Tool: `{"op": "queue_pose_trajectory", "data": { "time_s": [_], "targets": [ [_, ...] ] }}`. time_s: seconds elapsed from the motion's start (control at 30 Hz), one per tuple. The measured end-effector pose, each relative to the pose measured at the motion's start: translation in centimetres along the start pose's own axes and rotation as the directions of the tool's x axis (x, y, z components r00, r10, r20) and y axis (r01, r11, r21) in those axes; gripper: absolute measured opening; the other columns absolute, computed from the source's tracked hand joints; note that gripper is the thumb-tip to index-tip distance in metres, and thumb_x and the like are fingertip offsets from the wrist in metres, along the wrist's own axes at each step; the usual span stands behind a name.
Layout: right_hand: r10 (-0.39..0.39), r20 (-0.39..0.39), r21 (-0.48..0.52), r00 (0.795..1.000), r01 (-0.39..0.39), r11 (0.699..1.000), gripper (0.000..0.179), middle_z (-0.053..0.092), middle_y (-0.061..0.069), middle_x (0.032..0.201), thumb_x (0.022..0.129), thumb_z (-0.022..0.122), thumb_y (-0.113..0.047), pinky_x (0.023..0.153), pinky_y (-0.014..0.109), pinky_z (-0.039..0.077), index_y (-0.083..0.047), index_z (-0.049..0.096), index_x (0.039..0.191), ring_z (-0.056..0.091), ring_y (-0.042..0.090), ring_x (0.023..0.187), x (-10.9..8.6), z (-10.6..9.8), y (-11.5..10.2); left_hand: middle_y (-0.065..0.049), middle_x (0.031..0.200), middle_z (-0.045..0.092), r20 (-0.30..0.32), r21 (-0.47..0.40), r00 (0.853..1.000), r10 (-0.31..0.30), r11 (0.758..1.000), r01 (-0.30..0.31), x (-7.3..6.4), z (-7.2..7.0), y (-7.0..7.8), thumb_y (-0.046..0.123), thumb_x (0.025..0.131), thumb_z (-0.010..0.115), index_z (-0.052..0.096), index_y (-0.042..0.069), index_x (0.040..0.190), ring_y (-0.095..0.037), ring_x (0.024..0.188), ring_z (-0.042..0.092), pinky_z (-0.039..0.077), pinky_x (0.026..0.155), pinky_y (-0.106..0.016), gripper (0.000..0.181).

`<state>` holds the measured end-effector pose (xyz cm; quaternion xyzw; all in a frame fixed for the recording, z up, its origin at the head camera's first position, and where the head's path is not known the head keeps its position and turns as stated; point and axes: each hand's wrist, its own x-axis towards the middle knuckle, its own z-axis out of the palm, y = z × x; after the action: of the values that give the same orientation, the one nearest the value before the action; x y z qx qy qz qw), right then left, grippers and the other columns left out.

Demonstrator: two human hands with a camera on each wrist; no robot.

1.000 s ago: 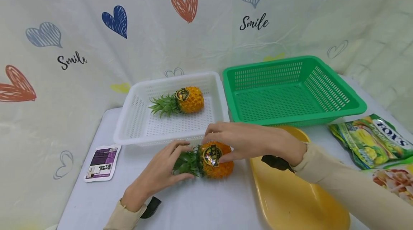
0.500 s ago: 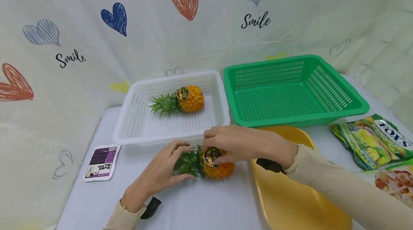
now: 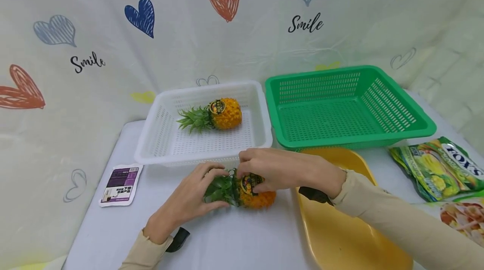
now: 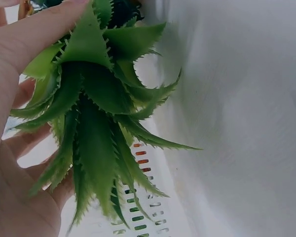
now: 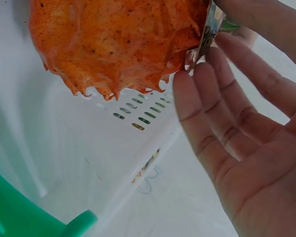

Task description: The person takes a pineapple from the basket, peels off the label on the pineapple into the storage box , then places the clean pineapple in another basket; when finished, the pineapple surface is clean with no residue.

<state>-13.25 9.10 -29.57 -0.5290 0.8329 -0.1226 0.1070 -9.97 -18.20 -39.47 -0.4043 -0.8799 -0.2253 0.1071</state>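
Head view: small orange pineapple (image 3: 261,201) on its side on the white-covered table (image 3: 242,240), just in front of the white perforated basket (image 3: 204,160), where a 2nd pineapple (image 3: 228,114) lies. Left hand (image 3: 190,192) curled round the leafy crown (image 3: 220,188), thumb on the near side. Right hand (image 3: 274,169) clamped over the pineapple's body, thumb by the round black-and-gold label (image 3: 247,182).

Left wrist view: leaves saw-edged. Right wrist view: fingertips at the label's edge; cannot tell if they also pinch it.

Judgement: step looks like steadying the fruit between 2 hands. Right hand should do the firm holding, as the body seems stiffer than the leaves; left only guides, lightly, to avoid pricks and bent tips. Keep fingertips off the label's edge, lest it lift or tear. Any turn: slow, both ends together.
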Motion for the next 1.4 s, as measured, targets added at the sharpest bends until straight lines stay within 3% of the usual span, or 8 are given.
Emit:
{"op": "queue_pose_trajectory", "data": {
  "time_s": [0.27, 0.53, 0.83, 1.03, 1.2, 1.4],
  "targets": [
    [0.051, 0.016, -0.005, 0.999, -0.051, 0.999, 0.036, 0.062, 0.001, 0.108, 0.086, 0.089, -0.02, 0.085, 0.027, 0.055, -0.008, 0.075, 0.117, 0.058, 0.018, 0.103, 0.1, 0.0, -0.2, -0.008, 0.137, 0.058, -0.015, 0.001, 1.0, 0.016, 1.0, -0.016, 0.1, 0.0, 0.0, 0.038, 0.075, 0.096, 0.06, 0.014, 0.135, -0.026, 0.122, 0.06, 0.056, 0.095, -0.043, 0.074],
    [-0.044, -0.072, -0.03, 0.996, 0.042, 0.999, 0.032, 0.06, 0.0, 0.101, 0.083, 0.091, -0.016, 0.081, 0.025, 0.054, -0.01, 0.075, 0.11, 0.058, 0.016, 0.094, 0.0, 0.2, -0.1, -0.01, 0.137, 0.058, -0.021, -0.009, 0.999, 0.03, 1.0, -0.03, 0.1, 0.1, -0.1, 0.035, 0.074, 0.097, 0.06, 0.013, 0.135, -0.025, 0.121, 0.06, 0.056, 0.096, -0.041, 0.074],
    [-0.122, -0.16, 0.063, 0.979, 0.134, 0.989, 0.013, 0.063, -0.003, 0.095, 0.09, 0.083, -0.006, 0.075, 0.016, 0.053, -0.012, 0.075, 0.098, 0.063, 0.006, 0.081, -0.9, 0.2, -0.2, -0.01, 0.137, 0.057, -0.014, -0.019, 1.0, 0.022, 1.0, -0.022, -0.1, 0.2, 0.0, 0.034, 0.075, 0.096, 0.059, 0.015, 0.135, -0.024, 0.12, 0.06, 0.056, 0.094, -0.04, 0.073],
    [-0.125, -0.209, 0.164, 0.97, 0.161, 0.973, 0.012, 0.06, -0.006, 0.091, 0.091, 0.081, -0.002, 0.072, 0.017, 0.054, -0.011, 0.073, 0.093, 0.058, 0.001, 0.079, -2.9, -0.4, -0.4, -0.011, 0.137, 0.056, -0.005, -0.028, 1.0, 0.009, 1.0, -0.009, 0.0, 0.2, 0.0, 0.034, 0.076, 0.096, 0.058, 0.015, 0.136, -0.024, 0.117, 0.061, 0.057, 0.091, -0.041, 0.073],
    [-0.068, -0.253, 0.268, 0.965, 0.137, 0.954, 0.015, 0.06, -0.011, 0.09, 0.093, 0.078, -0.001, 0.071, 0.02, 0.056, -0.014, 0.072, 0.092, 0.058, -0.001, 0.08, -5.4, -1.0, 0.4, -0.011, 0.137, 0.056, -0.005, -0.02, 1.0, 0.002, 1.0, -0.002, -0.1, 0.2, 0.0, 0.036, 0.077, 0.095, 0.058, 0.015, 0.137, -0.024, 0.114, 0.062, 0.058, 0.089, -0.041, 0.073],
    [-0.015, -0.298, 0.319, 0.954, 0.114, 0.941, 0.021, 0.063, -0.013, 0.091, 0.092, 0.077, 0.003, 0.07, 0.022, 0.059, -0.017, 0.068, 0.093, 0.064, 0.001, 0.082, -8.8, -1.2, 1.9, -0.009, 0.138, 0.056, -0.003, -0.005, 1.0, -0.001, 1.0, 0.001, -0.2, 0.2, -0.1, 0.037, 0.077, 0.095, 0.058, 0.017, 0.137, -0.025, 0.114, 0.063, 0.059, 0.088, -0.041, 0.074]
  ]
}}
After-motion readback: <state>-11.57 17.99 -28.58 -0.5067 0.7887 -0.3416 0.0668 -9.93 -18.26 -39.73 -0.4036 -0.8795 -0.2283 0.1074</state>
